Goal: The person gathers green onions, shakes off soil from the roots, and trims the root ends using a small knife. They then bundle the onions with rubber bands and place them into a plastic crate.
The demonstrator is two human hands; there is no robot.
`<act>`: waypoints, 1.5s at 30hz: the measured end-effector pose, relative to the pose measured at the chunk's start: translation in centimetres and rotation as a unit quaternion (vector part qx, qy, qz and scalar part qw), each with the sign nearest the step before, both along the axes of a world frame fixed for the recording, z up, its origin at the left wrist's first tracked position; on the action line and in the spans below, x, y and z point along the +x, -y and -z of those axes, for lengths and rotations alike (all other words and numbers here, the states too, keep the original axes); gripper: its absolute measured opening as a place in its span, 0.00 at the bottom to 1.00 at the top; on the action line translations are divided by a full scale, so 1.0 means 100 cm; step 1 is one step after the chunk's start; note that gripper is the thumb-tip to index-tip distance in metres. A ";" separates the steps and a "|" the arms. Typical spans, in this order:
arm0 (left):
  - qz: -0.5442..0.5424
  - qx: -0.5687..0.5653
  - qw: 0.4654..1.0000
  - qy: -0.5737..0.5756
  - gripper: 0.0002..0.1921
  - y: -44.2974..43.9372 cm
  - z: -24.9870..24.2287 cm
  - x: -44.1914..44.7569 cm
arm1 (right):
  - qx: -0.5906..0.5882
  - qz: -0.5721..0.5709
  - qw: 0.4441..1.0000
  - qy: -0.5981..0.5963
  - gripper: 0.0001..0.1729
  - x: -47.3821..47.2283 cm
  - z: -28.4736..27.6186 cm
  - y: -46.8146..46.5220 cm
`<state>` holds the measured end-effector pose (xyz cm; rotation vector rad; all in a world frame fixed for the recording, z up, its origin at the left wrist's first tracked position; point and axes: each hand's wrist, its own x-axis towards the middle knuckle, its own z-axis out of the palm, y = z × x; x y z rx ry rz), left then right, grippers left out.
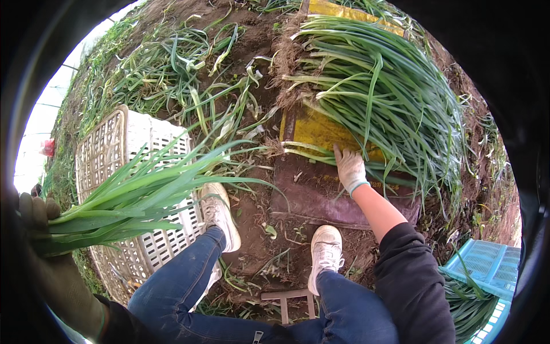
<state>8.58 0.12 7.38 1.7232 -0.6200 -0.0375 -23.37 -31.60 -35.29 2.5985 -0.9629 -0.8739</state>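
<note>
My gloved left hand (41, 219) is at the far left, its fingers closed around a bunch of long-leaved green allium plants (146, 189), like green garlic or scallions. The leaves fan out to the right, over the white basket; the bunch's lower ends are hidden in shadow. My right hand (350, 167), in a pale glove, reaches down onto a few allium stalks (300, 152) with roots, lying on a yellow and maroon sack (313, 127). Whether its fingers grip them is not clear. Just above lies a large pile of the same plants (378, 90), roots to the left.
A white slatted plastic basket (159, 137) stands beside my left leg. Loose leaves (180, 64) litter the soil (253, 210). At the lower right, a blue plastic crate (485, 262) holds green leaves. Between my legs is a small frame (288, 296), perhaps a stool.
</note>
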 end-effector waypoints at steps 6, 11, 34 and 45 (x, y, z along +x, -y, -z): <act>0.109 0.013 0.994 0.017 0.22 0.047 0.006 -0.026 | 0.153 0.066 0.983 0.078 0.46 0.007 -0.050 -0.024; 0.062 -0.087 0.987 -0.120 0.11 0.064 0.016 -0.046 | -0.109 -0.096 0.974 0.176 0.36 0.077 -0.093 0.068; 0.179 0.052 0.968 -0.166 0.19 0.105 0.079 -0.077 | 0.327 -0.038 0.570 0.753 0.44 0.171 -0.297 -0.090; 0.142 0.017 0.963 -0.230 0.17 0.111 0.065 -0.089 | 0.394 -0.027 0.600 0.695 0.66 0.160 -0.308 -0.111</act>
